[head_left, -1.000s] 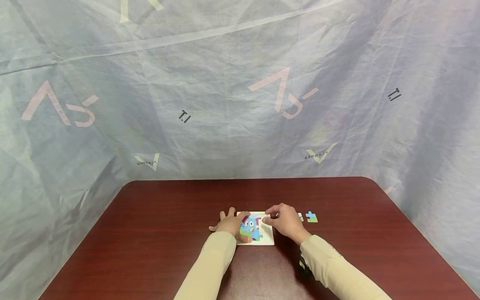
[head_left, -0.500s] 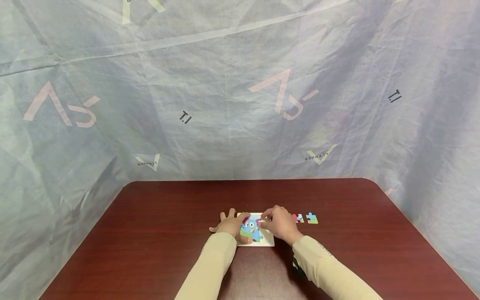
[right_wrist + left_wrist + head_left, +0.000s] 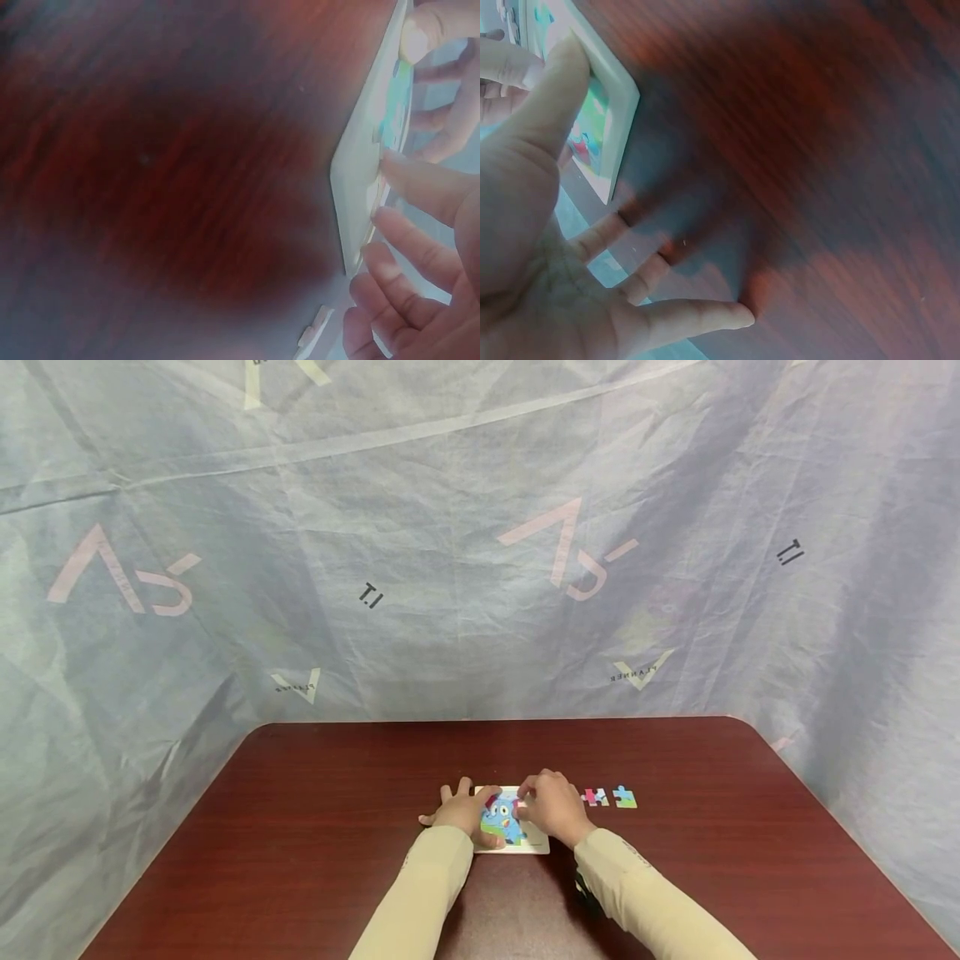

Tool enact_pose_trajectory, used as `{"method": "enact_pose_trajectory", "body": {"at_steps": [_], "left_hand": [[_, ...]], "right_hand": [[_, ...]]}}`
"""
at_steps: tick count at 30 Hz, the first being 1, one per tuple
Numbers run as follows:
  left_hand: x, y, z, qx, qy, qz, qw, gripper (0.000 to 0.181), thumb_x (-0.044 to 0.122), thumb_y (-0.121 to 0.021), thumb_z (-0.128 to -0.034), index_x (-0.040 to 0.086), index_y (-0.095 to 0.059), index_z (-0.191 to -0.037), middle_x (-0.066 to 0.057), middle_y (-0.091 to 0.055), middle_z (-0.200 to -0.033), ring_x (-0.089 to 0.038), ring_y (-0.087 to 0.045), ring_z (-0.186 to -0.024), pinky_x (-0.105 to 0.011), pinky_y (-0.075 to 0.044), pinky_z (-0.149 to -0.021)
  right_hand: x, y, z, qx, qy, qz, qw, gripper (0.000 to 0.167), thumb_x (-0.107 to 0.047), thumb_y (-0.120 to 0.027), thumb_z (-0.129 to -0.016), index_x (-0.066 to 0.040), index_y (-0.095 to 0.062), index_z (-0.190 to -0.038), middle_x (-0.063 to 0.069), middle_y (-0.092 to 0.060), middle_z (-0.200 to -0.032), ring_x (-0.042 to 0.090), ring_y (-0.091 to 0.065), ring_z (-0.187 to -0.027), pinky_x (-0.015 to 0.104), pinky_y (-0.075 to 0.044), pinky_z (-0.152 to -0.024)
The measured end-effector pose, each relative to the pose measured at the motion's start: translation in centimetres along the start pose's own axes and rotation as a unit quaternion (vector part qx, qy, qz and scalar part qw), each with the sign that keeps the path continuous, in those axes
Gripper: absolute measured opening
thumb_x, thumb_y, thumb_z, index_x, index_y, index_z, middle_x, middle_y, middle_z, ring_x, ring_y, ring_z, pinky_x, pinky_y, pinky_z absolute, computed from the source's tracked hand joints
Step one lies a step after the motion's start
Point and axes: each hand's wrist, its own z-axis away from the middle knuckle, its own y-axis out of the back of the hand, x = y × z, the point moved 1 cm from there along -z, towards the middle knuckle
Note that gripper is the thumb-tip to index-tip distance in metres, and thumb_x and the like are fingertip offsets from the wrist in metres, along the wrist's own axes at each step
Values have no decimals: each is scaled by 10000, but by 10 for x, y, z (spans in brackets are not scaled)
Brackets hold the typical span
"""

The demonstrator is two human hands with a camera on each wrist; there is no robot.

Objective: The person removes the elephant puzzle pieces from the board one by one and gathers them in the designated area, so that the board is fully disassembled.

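Observation:
A white puzzle board (image 3: 534,842) with a blue cartoon figure (image 3: 501,815) lies on the table. My left hand (image 3: 459,814) rests spread on its left side; in the left wrist view the thumb of that hand (image 3: 540,225) presses on the frame, other fingers touching the table. Over the board's upper right is my right hand (image 3: 557,806), thumb and fingers curled down. In the right wrist view my right hand (image 3: 420,262) pinches a thin pale puzzle piece (image 3: 381,181) at the board's surface, mostly hidden by the fingertips.
Right of the board lie a red and white puzzle piece (image 3: 596,797) and a blue and green one (image 3: 624,797). The dark red table (image 3: 315,827) reaches back to a grey fabric sheet (image 3: 450,635). A dark object (image 3: 587,893) shows beside my right sleeve.
My right hand has moved left over the board, uncovering more of the red and white piece. My left hand stays in place on the board.

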Motion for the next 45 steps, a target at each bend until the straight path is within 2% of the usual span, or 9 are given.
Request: {"method": "enact_pose_trajectory", "body": {"at_steps": [8,14,19,24,28,32,36,39,45], "left_hand": [[-1,-2,-1,55,-17,44,10000,784,285,-904,-775,237,-532,-1463,-145,-381,-1499,-448,-308,-1381,-836,-338,-932],[-1,-1,2,135,-67,269,9995,797,238,-912,-766,172,-515,-1455,-157,-384,-1515,-455,-308,-1389,-858,-313,-920],[-1,2,4,142,-43,246,9996,768,237,-911,-773,162,-522,-1431,-149,-403,-1476,-444,-325,-1368,-849,-319,-929],[0,2,4,167,-77,158,9997,732,254,-910,-780,162,-529,-1398,-143,-426,-1414,-440,-352,-1324,-840,-335,-928],[-1,-1,2,176,-134,128,9997,711,263,-909,-784,155,-529,-1375,-143,-434,-1391,-440,-360,-1313,-841,-340,-921],[-2,-1,1,174,-143,122,9997,708,261,-908,-783,150,-532,-1373,-145,-427,-1406,-441,-352,-1331,-844,-334,-922],[0,0,1,102,-76,89,9999,724,265,-901,-789,156,-526,-1399,-147,-408,-1444,-440,-334,-1356,-837,-328,-941],[-1,-1,-1,74,-38,81,9999,740,271,-901,-785,161,-525,-1413,-147,-399,-1463,-439,-324,-1366,-836,-324,-947],[-5,-7,-8,94,-28,76,9999,750,284,-909,-769,177,-534,-1410,-145,-400,-1471,-442,-320,-1373,-844,-326,-932]], "right_hand": [[-2,1,-3,-140,-122,79,9998,235,-216,-913,-769,-89,-752,-884,47,-599,-872,218,-552,-813,417,-506,-712],[-4,2,-3,-158,-207,136,9996,230,-223,-903,-783,-103,-741,-893,35,-598,-873,220,-565,-824,429,-512,-739],[-4,1,-3,-120,-210,98,9997,242,-223,-900,-789,-112,-720,-907,36,-598,-875,222,-560,-829,449,-506,-768],[-1,1,-5,-106,-237,-52,9996,262,-217,-908,-778,-114,-694,-888,29,-592,-878,226,-551,-844,467,-486,-805],[3,1,-7,-165,-229,-303,9991,241,-198,-898,-791,-110,-687,-868,25,-581,-873,213,-540,-840,445,-475,-786],[5,1,-9,-207,-17,-384,9990,224,-173,-881,-808,-82,-740,-956,51,-615,-904,232,-568,-866,451,-495,-789],[3,0,-12,-316,330,-61,9989,276,-174,-859,-830,-77,-780,-1076,86,-648,-947,277,-585,-922,486,-501,-817],[0,0,-12,-341,477,186,9981,254,-181,-849,-843,-90,-792,-1072,89,-652,-959,290,-577,-937,504,-496,-822],[-2,2,-11,-366,493,393,9973,218,-190,-853,-840,-124,-807,-1042,71,-632,-928,270,-560,-915,490,-489,-812]]}}
